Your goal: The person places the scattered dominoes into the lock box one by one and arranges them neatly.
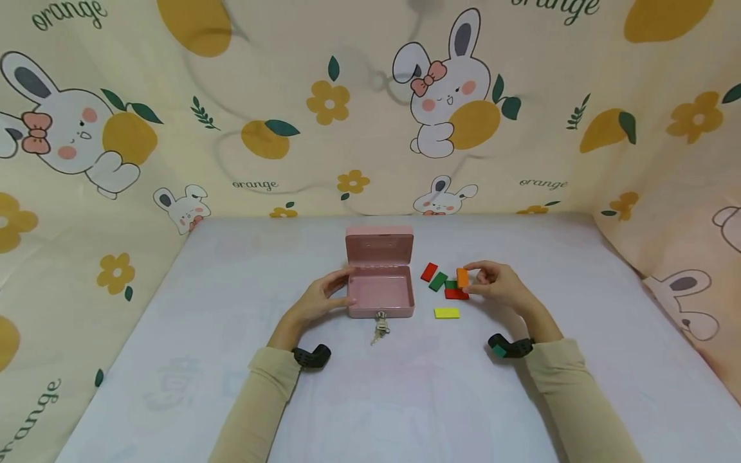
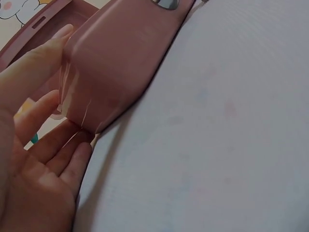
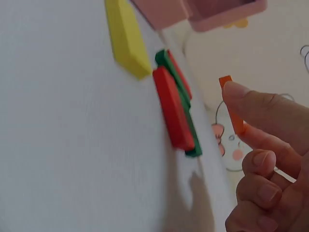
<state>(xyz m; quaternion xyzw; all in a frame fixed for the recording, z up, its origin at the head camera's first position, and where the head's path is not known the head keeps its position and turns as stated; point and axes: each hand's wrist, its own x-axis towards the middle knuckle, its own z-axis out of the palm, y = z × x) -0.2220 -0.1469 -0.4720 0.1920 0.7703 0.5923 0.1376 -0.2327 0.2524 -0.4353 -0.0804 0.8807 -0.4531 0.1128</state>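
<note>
A pink metal cash box (image 1: 381, 312) stands with its lid up, and the floor of its inside is visible. My left hand (image 1: 320, 297) grips its left side, thumb near the front corner and fingers further back. In the left wrist view, the thumb (image 2: 36, 67) reaches the rim of the box (image 2: 116, 58). Between thumb and forefinger, my right hand (image 1: 499, 284) pinches an orange domino-like block (image 1: 462, 278). The right wrist view shows this orange block (image 3: 234, 111) raised above the table, its other fingers curled in below.
Right of the box lie a red block (image 1: 429, 272), a green block (image 1: 438, 281), another red block (image 1: 456, 294) overlapping a green one, and a yellow block (image 1: 446, 313). Keys (image 1: 380, 329) hang at the box's front lock. A printed cloth (image 1: 370, 148) backs the white table (image 1: 405, 399).
</note>
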